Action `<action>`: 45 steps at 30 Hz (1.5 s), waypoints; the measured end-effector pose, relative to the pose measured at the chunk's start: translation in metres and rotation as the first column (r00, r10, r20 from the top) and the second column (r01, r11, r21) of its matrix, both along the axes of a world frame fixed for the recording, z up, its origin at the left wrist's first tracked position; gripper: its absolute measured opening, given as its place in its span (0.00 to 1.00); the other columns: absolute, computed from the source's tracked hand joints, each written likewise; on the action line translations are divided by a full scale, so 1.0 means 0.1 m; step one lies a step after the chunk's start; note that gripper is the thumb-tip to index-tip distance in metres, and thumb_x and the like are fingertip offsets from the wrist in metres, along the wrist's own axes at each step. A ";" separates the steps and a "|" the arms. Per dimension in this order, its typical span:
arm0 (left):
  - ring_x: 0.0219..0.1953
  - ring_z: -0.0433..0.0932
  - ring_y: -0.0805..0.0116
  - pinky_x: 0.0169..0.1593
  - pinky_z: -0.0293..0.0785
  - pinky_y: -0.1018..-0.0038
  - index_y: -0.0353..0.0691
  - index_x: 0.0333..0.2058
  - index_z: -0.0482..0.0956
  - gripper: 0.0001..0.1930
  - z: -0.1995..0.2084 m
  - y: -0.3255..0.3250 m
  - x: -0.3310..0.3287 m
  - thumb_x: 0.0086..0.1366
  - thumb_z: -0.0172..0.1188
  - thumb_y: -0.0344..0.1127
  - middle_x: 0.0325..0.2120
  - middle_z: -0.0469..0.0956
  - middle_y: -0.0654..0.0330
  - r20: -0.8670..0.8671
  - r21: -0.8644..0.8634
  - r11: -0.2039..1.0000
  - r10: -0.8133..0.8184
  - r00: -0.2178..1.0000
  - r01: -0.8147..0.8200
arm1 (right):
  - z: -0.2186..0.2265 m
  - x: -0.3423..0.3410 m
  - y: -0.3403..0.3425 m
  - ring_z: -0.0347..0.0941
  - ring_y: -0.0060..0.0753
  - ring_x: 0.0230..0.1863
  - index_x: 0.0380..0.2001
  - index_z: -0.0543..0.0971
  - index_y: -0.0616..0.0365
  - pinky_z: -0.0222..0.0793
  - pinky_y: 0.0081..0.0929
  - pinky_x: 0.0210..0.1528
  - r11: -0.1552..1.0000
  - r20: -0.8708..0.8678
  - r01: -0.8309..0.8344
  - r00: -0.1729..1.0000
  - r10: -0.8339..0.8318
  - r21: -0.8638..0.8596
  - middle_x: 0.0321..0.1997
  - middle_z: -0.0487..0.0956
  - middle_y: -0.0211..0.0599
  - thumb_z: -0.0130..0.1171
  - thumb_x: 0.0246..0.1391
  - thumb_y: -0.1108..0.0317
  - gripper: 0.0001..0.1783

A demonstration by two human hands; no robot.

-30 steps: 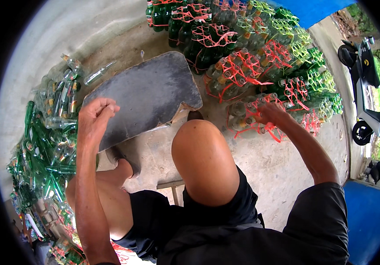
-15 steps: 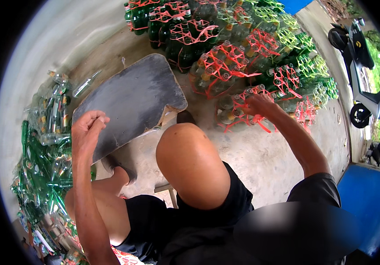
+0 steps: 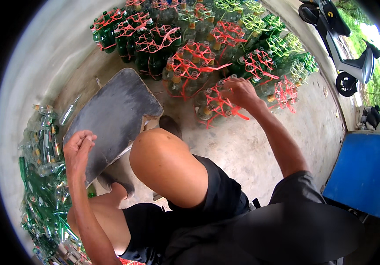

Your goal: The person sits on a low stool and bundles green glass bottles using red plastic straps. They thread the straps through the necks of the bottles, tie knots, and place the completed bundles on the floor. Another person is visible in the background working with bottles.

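Note:
My right hand (image 3: pixel 243 93) is curled over the necks at the top of a bundle of clear glass bottles (image 3: pixel 208 110), which is bound with red plastic strips. The fingertips are partly hidden among the necks. The bundle stands upright on the concrete floor, with loose strip ends poking out at its side. My left hand (image 3: pixel 79 145) is raised with its fingers closed, above the left edge of a dark grey board (image 3: pixel 112 106), and nothing shows sticking out of it. The board lies in front of my legs, with a chipped, worn edge.
Several more strip-tied bundles of green and clear bottles (image 3: pixel 154 51) stand close together at the far side. Loose bottles (image 3: pixel 44 194) are heaped along the left wall. One clear bottle (image 3: pixel 70 110) lies beside the board. A blue panel (image 3: pixel 362 172) and a scooter (image 3: pixel 344 48) are at the right.
My view has turned, so most of the scene sits further left. My right hand stays at the tied bundle, and my left hand stays closed above the board.

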State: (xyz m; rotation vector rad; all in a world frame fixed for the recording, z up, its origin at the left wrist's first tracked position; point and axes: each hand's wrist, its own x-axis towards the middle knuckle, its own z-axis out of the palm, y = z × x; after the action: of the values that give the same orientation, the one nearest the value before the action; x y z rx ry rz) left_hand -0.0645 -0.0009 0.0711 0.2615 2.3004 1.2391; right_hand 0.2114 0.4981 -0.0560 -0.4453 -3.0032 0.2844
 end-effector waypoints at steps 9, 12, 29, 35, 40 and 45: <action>0.37 0.77 0.79 0.45 0.75 0.79 0.36 0.47 0.84 0.08 -0.04 -0.06 -0.03 0.73 0.61 0.30 0.39 0.86 0.62 -0.010 0.041 0.998 -0.041 0.999 0.041 | -1.00 1.17 -0.16 0.77 0.44 0.56 0.60 0.75 0.55 0.75 0.50 0.54 -0.001 0.111 0.358 0.288 -0.951 -0.934 0.54 0.80 0.45 0.61 0.64 0.43 0.31; 0.37 0.78 0.79 0.45 0.75 0.79 0.36 0.46 0.84 0.07 -0.14 -0.04 -0.04 0.73 0.61 0.29 0.38 0.86 0.62 0.004 0.065 0.997 -0.052 0.999 0.051 | -1.63 1.42 -0.38 0.60 0.61 0.73 0.75 0.59 0.47 0.62 0.73 0.67 -0.523 0.540 0.147 0.324 -0.776 -0.840 0.78 0.57 0.49 0.57 0.62 0.30 0.49; 0.36 0.79 0.77 0.43 0.74 0.78 0.32 0.43 0.84 0.07 -0.10 -0.04 0.12 0.69 0.60 0.24 0.37 0.86 0.59 0.008 0.037 0.996 -0.083 0.996 0.083 | -1.98 0.98 -0.52 0.66 0.54 0.66 0.77 0.50 0.42 0.74 0.64 0.57 0.089 0.004 0.113 0.635 -0.773 -0.990 0.73 0.62 0.40 0.71 0.51 0.50 0.56; 0.35 0.81 0.75 0.42 0.77 0.76 0.31 0.42 0.84 0.07 -0.16 0.02 0.12 0.68 0.61 0.25 0.35 0.88 0.57 -0.043 0.016 0.996 -0.084 0.996 0.084 | -2.12 1.15 -0.40 0.72 0.43 0.66 0.79 0.38 0.55 0.81 0.42 0.59 0.547 -0.192 0.279 0.734 -0.651 -0.789 0.74 0.61 0.43 0.79 0.33 0.85 0.76; 0.37 0.83 0.73 0.42 0.77 0.76 0.31 0.42 0.84 0.08 -0.17 0.00 0.14 0.66 0.61 0.26 0.36 0.88 0.56 -0.028 -0.002 0.996 -0.090 0.996 0.090 | -1.84 0.97 -0.54 0.74 0.43 0.65 0.78 0.40 0.55 0.81 0.39 0.60 0.382 -0.056 0.296 0.722 -0.689 -0.876 0.73 0.62 0.43 0.76 0.36 0.85 0.71; 0.37 0.83 0.73 0.43 0.78 0.74 0.32 0.42 0.85 0.08 -0.19 0.15 0.12 0.67 0.62 0.28 0.36 0.88 0.57 0.017 -0.015 0.996 -0.087 0.996 0.088 | -1.77 1.00 -0.55 0.75 0.58 0.61 0.71 0.56 0.49 0.78 0.62 0.56 0.328 -0.098 0.188 0.719 -0.688 -0.926 0.68 0.67 0.41 0.75 0.50 0.66 0.50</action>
State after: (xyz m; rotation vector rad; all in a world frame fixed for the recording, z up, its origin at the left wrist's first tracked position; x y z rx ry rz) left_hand -0.0528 0.0146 0.0519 0.3414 2.2584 1.1753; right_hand 0.3115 0.4426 -0.2335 -1.0757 -1.8265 1.6319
